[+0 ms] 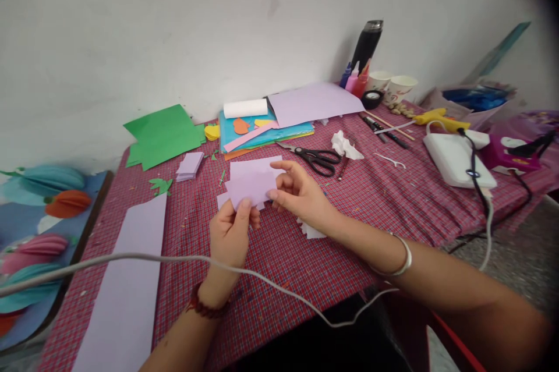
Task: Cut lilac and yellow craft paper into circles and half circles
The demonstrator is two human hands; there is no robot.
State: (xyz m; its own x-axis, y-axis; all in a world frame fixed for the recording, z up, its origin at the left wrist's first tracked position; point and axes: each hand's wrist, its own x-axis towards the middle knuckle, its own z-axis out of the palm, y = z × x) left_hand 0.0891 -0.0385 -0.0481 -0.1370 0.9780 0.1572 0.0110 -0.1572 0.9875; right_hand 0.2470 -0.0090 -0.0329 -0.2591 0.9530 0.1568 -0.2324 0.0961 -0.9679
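Observation:
My left hand (230, 233) pinches the lower left of a small lavender paper piece (255, 186), thumb in front. At the right edge of this piece is my right hand (301, 192), its thumb against the paper, index finger stretched along the top corner and other fingers curled. Behind and below the held piece lie more lavender paper pieces (244, 168) on the checked tablecloth. Black-handled scissors (317, 158) rest just beyond my right hand. A small stack of folded lavender paper (190, 166) sits to the left.
A long lavender strip (126, 284) covers the left side; green sheets (163, 136) lie behind. A white cable (283, 290) crosses before my wrists. Crumpled tissue (347, 146), a yellow glue gun (441, 120), a white box (458, 159) and a black bottle (367, 46) stand right.

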